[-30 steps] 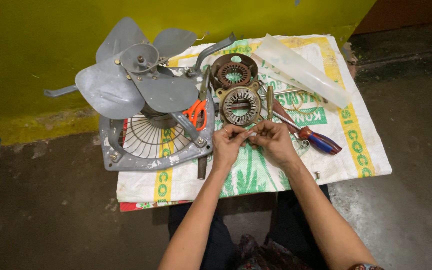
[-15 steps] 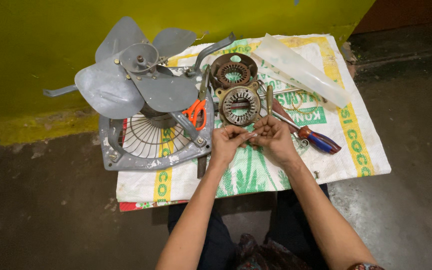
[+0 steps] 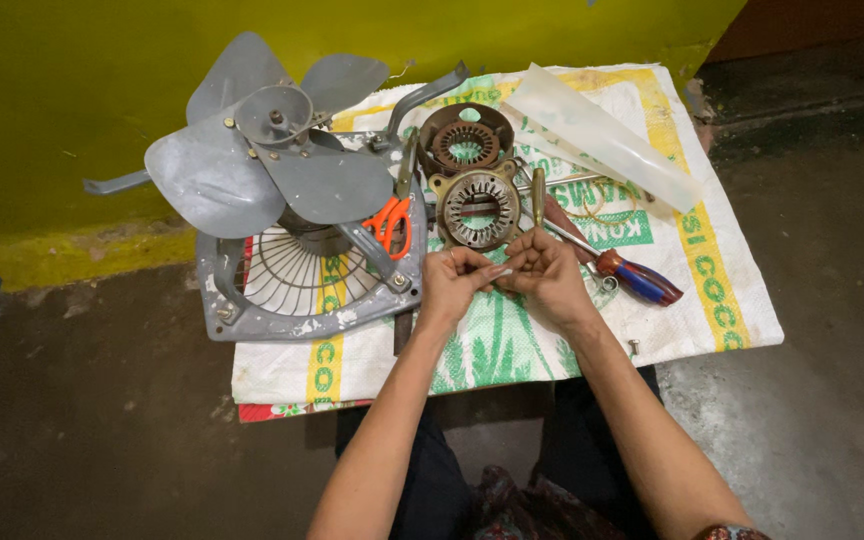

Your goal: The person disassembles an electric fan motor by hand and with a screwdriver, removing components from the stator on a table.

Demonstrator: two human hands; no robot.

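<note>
Both hands' fingers point(image 3: 497, 268) pinch small white piece point(image 3: 503, 271).

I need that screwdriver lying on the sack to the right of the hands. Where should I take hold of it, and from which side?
Grip the screwdriver by its red and blue handle, probably from the right and above. The handle is the thick end, lies flat on the woven sack and points away from the right hand, with bare sack beside it. The thin shaft runs up-left, close behind that hand.
</note>
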